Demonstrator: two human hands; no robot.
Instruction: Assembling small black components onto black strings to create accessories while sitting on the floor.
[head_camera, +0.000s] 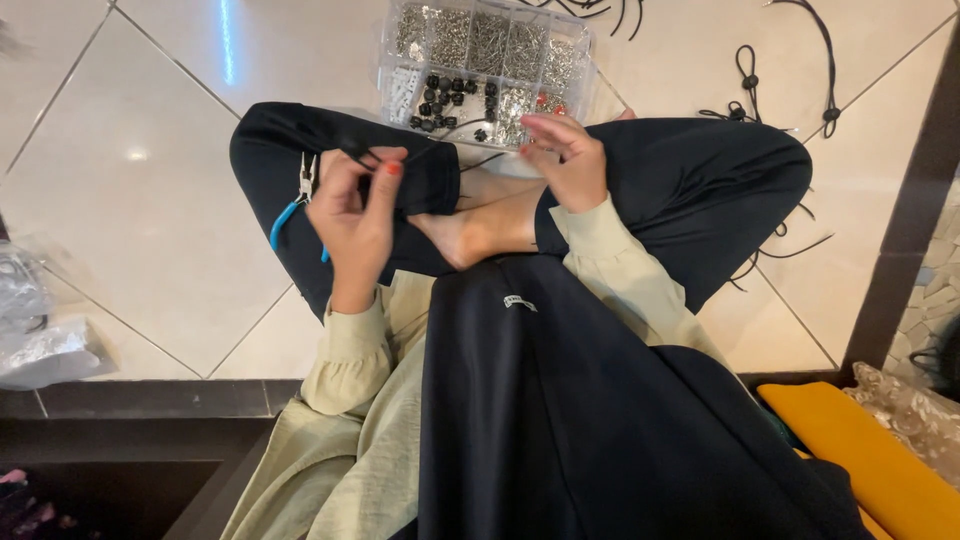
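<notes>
Bright, sharp; glare on tiles (140, 155)

The person sits cross-legged on the tiled floor (150, 200), with the compartment box (485, 65) on the floor just beyond the knees, its beads and metal parts sorted in separate compartments. The left hand (355, 215) is over the left knee with the pliers (300, 195) at its outer side and a cord (440, 155) running toward the right hand (565, 160), which is at the box's near edge. More cords (790, 90) lie on the floor right of the box, a plastic bag (40, 330) lies far left, and a cushion (870, 450) sits at the near right.

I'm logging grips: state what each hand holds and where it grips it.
The left hand holds blue-handled pliers near the head and pinches a thin black cord. Whether the right hand holds anything cannot be told.
</notes>
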